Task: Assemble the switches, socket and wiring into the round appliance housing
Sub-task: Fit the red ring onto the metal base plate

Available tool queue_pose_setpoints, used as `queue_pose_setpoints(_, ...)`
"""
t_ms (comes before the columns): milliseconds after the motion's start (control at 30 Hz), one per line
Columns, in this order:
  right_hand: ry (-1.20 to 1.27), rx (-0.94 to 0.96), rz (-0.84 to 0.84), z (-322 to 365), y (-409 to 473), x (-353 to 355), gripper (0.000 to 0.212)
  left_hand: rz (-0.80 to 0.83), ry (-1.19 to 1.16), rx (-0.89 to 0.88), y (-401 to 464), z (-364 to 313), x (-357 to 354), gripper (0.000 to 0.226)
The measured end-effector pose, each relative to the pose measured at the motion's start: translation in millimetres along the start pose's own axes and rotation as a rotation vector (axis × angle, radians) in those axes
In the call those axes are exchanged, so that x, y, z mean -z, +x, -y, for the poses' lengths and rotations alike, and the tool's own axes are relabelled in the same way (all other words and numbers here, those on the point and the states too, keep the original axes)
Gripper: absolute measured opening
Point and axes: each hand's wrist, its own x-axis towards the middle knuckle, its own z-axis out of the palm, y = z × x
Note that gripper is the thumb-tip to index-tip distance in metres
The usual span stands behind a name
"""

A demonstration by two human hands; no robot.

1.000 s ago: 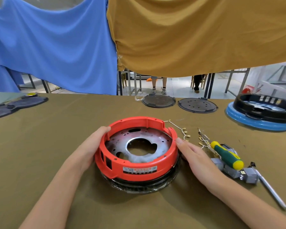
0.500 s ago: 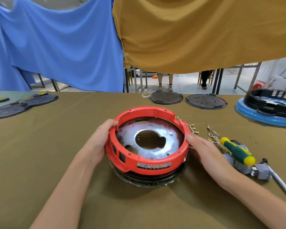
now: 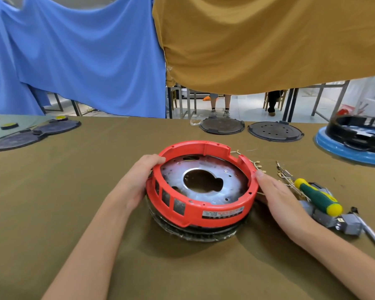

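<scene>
At frame centre, the red housing (image 3: 201, 187) (metal plate inside) is gripped by the left hand (image 3: 136, 182), thumb hooked over its rim, and touched by the right hand (image 3: 277, 195), fingers straight.

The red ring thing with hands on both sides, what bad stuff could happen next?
1. The red housing sits on a black base, so turning it could make it slip off.
2. The right hand is right beside the loose wires; it might snag or bend them.
3. The left hand has fingers curled over the rim, where an edge could pinch.
</scene>
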Motion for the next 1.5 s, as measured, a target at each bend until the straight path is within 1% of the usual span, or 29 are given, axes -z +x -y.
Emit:
queue_pose_setpoints(100, -0.029, 0.033, 0.004, -1, 0, 0, 0.043, -0.03, -0.012, -0.001, -1, -2, -1, 0.022)
queue_pose_setpoints(300, -0.038, 0.083, 0.017, 2, -1, 0, 0.036, -0.016, -0.029, -0.018, -1, -2, -1, 0.019)
queue_pose_setpoints(333, -0.038, 0.091, 0.02, 3, -2, 0, 0.035, -0.011, -0.026, -0.014, -1, -1, 0, 0.023)
queue_pose_setpoints(400, -0.038, 0.114, 0.027, 5, -3, -1, 0.033, 0.018, -0.025, 0.004, 0, -1, 0, 0.041)
queue_pose_setpoints(467, -0.039, 0.131, 0.028, 6, -4, -1, 0.031, 0.047, -0.028, -0.005, 1, -1, 1, 0.047)
queue_pose_setpoints(533, -0.039, 0.135, 0.011, 8, -5, 0, 0.029, 0.048, -0.039, -0.031, 2, 0, -1, 0.043)
queue_pose_setpoints(633, -0.029, 0.12, -0.023, 9, -6, 1, 0.026, 0.027, -0.054, -0.054, 1, 0, -3, 0.016)
queue_pose_setpoints(667, -0.022, 0.11, -0.037, 9, -6, 1, 0.025, 0.02, -0.064, -0.048, 2, 1, -2, 0.012)
queue_pose_setpoints(767, -0.002, 0.073, -0.062, 8, -6, 0, 0.023, 0.039, -0.071, -0.001, 1, 0, -1, 0.018)
queue_pose_setpoints(867, 0.017, 0.049, -0.078, 8, -5, 0, 0.023, 0.083, -0.06, 0.046, -1, -1, 1, 0.031)
queue_pose_setpoints(967, 0.02, 0.054, -0.083, 10, -6, 0, 0.023, 0.108, -0.075, 0.076, 0, -3, 2, 0.035)
queue_pose_setpoints(1067, 0.019, 0.08, -0.102, 10, -6, 1, 0.024, 0.103, -0.069, 0.07, -3, -4, 2, 0.037)
queue_pose_setpoints(1133, 0.028, 0.098, -0.093, 11, -5, 2, 0.026, 0.082, -0.067, 0.038, -4, -4, 3, 0.037)
queue_pose_setpoints(1233, 0.043, 0.149, -0.05, 15, -6, -1, 0.027, 0.09, -0.142, -0.046, -5, -6, 5, 0.045)
queue_pose_setpoints(1333, 0.072, 0.18, -0.032, 21, -6, -5, 0.035, 0.106, -0.202, -0.128, -8, -12, 7, 0.038)
queue_pose_setpoints(1433, 0.103, 0.179, -0.047, 26, -5, -8, 0.031, 0.129, -0.21, -0.268, -14, -21, 8, 0.026)
queue_pose_setpoints(1467, 0.114, 0.18, -0.055, 27, -6, -9, 0.031, 0.113, -0.201, -0.307, -16, -25, 8, 0.025)
queue_pose_setpoints(1500, 0.127, 0.181, -0.057, 29, -7, -9, 0.032, 0.081, -0.193, -0.351, -17, -31, 9, 0.033)
